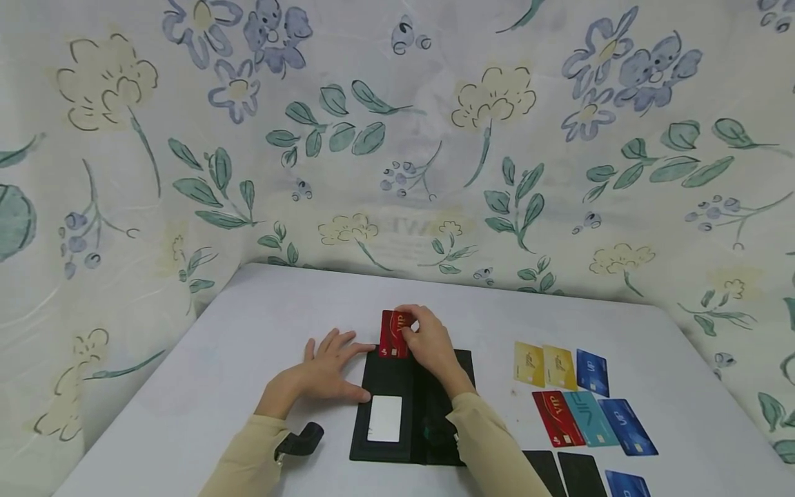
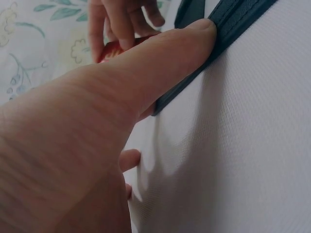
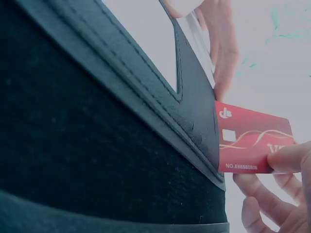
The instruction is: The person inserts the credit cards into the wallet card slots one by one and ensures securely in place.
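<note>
- While a flowered sheet [image 1: 428, 159] stands behind and along both sides, a white desk [image 1: 155, 442] carries everything; the left wrist view shows a fine texture on its white surface.
- A black wallet [image 1: 388, 378] lies spread open near the middle of the desk, a white panel [image 1: 385, 418] in the lower part of its left half.
- The red card [image 1: 391, 335] is at the top edge of that left half, its lower end meeting the wallet and most of it jutting beyond; whether it sits in a slot, I cannot tell.
- The right hand [image 1: 431, 342] has its grip on this card, pinching it between thumb and fingers.
- The left hand [image 1: 326, 373] has a loose grip, fingers spread, thumb and index finger touching the wallet's left side.
- Right of the wallet, well apart from it, cards lie in rows: two yellow cards [image 1: 560, 367] and a blue card above; a second red card [image 1: 559, 419], a teal card [image 1: 591, 418] and another blue one below; then black cards [image 1: 580, 474] nearest the wearer.
- White surface separates wallet and rows, reaches widely toward the left edge, and runs between the red card and the far edge.
</note>
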### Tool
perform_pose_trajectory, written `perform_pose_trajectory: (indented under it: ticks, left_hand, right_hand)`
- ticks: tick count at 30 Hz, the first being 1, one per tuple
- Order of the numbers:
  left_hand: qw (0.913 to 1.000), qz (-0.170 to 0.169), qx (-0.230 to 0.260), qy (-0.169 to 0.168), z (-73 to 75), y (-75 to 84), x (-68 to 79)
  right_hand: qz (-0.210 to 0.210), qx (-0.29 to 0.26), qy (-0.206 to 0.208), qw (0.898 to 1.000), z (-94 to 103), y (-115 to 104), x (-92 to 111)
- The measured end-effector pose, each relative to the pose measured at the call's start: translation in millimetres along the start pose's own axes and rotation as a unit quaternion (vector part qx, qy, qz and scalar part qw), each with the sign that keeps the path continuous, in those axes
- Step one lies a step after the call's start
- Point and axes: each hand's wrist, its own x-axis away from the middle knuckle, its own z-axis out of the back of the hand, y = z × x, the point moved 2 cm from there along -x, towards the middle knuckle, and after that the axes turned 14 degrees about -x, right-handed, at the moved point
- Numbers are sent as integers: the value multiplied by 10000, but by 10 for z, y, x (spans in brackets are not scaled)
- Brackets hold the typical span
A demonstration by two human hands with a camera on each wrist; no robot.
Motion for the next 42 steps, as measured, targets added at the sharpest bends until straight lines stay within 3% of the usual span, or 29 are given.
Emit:
perform_pose_trajectory:
  ticks: [16, 42]
  left_hand:
    - [10000, -27, -68, 17, -14, -14, 2]
    - [9999, -11, -96, 28, -6, 1, 10]
  right_hand:
    - [-342, 125, -77, 9993, -36, 14, -3]
    - [-272, 599, -586, 9961, -92, -15, 75]
